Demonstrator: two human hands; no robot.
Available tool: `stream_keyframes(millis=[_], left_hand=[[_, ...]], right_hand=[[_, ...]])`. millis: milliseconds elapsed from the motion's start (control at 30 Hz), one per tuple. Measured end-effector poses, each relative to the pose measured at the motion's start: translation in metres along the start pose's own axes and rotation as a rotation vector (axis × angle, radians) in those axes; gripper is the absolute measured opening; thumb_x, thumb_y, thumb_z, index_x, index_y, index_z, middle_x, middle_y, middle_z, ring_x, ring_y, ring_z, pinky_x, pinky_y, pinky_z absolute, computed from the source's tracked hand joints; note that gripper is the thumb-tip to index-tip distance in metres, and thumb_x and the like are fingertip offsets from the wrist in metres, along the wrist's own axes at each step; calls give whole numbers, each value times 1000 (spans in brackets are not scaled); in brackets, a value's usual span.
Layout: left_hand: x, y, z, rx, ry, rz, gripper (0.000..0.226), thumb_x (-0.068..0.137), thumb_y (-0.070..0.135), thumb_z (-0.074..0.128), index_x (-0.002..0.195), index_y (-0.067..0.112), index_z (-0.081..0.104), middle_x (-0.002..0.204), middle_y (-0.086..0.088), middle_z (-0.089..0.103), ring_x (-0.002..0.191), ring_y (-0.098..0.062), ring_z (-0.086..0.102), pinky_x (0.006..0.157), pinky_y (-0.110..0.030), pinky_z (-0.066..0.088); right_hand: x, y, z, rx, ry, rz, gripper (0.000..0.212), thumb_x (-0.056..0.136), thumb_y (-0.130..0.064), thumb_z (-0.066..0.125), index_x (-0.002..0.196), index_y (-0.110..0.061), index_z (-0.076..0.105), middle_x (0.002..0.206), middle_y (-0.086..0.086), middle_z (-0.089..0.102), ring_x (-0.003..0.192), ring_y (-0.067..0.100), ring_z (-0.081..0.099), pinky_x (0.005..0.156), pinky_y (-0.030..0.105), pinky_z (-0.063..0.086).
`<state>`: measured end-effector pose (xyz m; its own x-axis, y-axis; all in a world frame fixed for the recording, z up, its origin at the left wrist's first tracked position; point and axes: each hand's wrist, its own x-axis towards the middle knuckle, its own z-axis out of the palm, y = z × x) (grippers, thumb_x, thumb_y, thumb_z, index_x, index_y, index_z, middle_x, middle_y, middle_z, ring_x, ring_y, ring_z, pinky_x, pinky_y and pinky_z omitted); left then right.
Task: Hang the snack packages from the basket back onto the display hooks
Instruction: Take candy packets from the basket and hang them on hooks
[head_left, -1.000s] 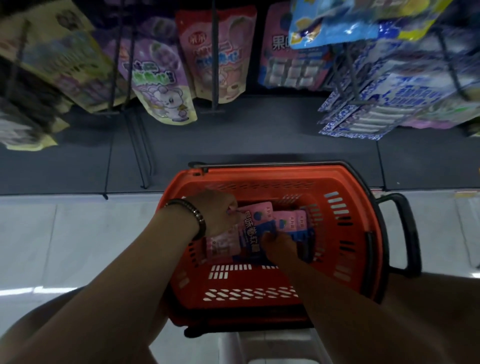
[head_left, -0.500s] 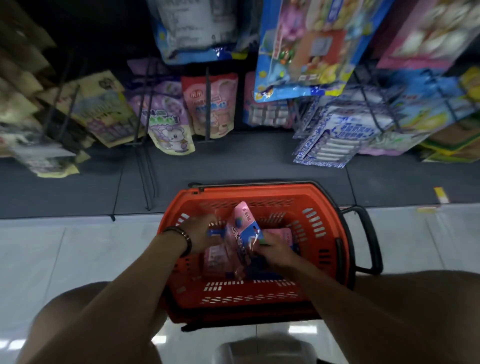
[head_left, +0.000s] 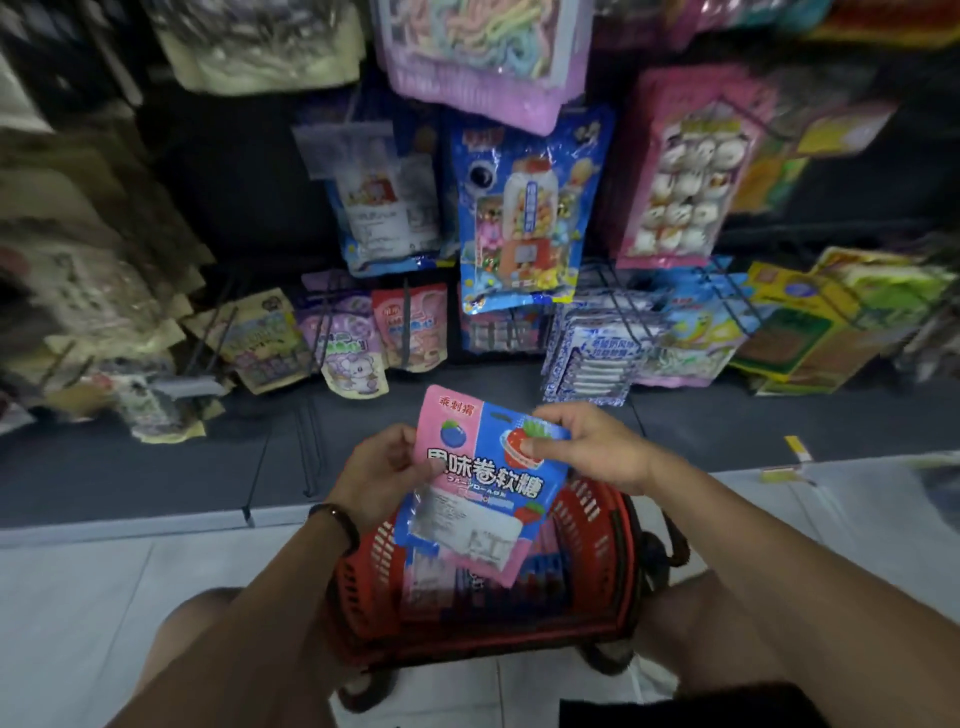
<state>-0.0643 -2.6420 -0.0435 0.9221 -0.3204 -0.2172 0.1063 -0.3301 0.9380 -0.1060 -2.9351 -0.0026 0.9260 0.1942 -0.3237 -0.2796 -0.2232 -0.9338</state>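
Note:
A pink and blue snack package (head_left: 480, 486) is lifted above the red basket (head_left: 597, 551), its printed face toward me. My left hand (head_left: 382, 470) grips its left edge. My right hand (head_left: 587, 447) pinches its upper right corner beside the hang hole. More pink and blue packages (head_left: 441, 582) lie in the basket underneath, partly hidden by the held one. Ahead, the display hooks (head_left: 628, 312) carry hanging snack bags.
The display wall in front is crowded with hanging bags in pink, blue, purple and yellow. A dark base shelf (head_left: 208, 467) runs along its foot. The basket stands on the pale tiled floor (head_left: 104, 597) between my knees, its black handle (head_left: 670, 545) at the right.
Both hands have lifted one package up out of the basket and turned it face-on. My view has tilted upward, so more of the display wall shows.

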Motion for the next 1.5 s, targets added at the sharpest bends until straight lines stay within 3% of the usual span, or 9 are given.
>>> stream_keyframes(millis=[167, 367, 567, 767, 900, 1100, 1233, 1367, 1500], left_hand=[[-28, 45, 12, -87, 107, 50, 19, 95, -4, 71, 100, -12, 55, 78, 0, 79, 64, -6, 72, 56, -21, 56], [-44, 69, 29, -153, 240, -3, 20, 96, 7, 75, 110, 0, 62, 94, -2, 83, 88, -23, 81, 67, -32, 66], [-55, 63, 55, 142, 445, 97, 73, 69, 45, 89, 128, 34, 47, 127, 9, 58, 114, -16, 64, 94, -41, 58], [-60, 66, 96, -3, 66, 212, 73, 74, 29, 89, 141, 31, 60, 137, 5, 66, 128, -19, 64, 106, -47, 54], [-49, 68, 82, -24, 234, 213, 29, 100, 7, 67, 117, 29, 74, 114, 2, 78, 107, -9, 73, 89, -32, 59], [-34, 68, 54, -62, 156, 144, 23, 102, 13, 66, 122, 23, 72, 118, 8, 79, 111, -13, 74, 95, -34, 58], [-19, 66, 53, 12, 96, 103, 20, 100, 12, 69, 115, 23, 74, 109, 9, 81, 102, -13, 76, 91, -41, 63], [6, 59, 59, 128, 195, 71, 21, 97, 15, 74, 83, 30, 73, 75, 28, 74, 70, 7, 68, 67, -13, 52], [39, 49, 64, 248, 320, 46, 44, 88, 9, 79, 74, 50, 76, 75, 25, 75, 77, -1, 71, 78, -26, 60]], right_hand=[[-32, -14, -1, 160, 117, -68, 26, 94, -11, 79, 119, -11, 75, 117, 9, 81, 111, 31, 77, 94, 45, 62], [-48, -15, 17, 131, 237, -123, 12, 98, -8, 74, 110, -9, 76, 97, 3, 84, 84, 22, 80, 69, 31, 63], [-48, -22, 24, 95, 401, -167, 8, 95, -9, 78, 94, -16, 78, 85, -3, 83, 75, 19, 79, 69, 35, 63], [-44, -33, 50, -48, 408, -281, 22, 79, -24, 94, 95, -21, 78, 87, -10, 81, 81, 6, 77, 76, 26, 61], [-46, -31, 51, -89, 317, -285, 46, 72, -49, 94, 111, -31, 80, 105, -6, 79, 91, 10, 78, 90, 32, 64], [-36, -23, 8, -43, 713, -196, 65, 85, -44, 88, 138, -26, 55, 120, -5, 62, 97, 15, 70, 81, 38, 61], [-19, -9, -7, 153, 601, -227, 17, 100, -19, 74, 115, -12, 70, 94, 19, 74, 65, 27, 72, 67, 58, 63], [-3, 15, -12, 184, 607, -254, 4, 101, -9, 71, 98, -7, 72, 89, 14, 79, 82, 32, 78, 85, 57, 64], [19, 42, -18, 161, 551, -276, 8, 102, -17, 71, 95, -21, 75, 93, 16, 77, 97, 43, 75, 97, 67, 57]])
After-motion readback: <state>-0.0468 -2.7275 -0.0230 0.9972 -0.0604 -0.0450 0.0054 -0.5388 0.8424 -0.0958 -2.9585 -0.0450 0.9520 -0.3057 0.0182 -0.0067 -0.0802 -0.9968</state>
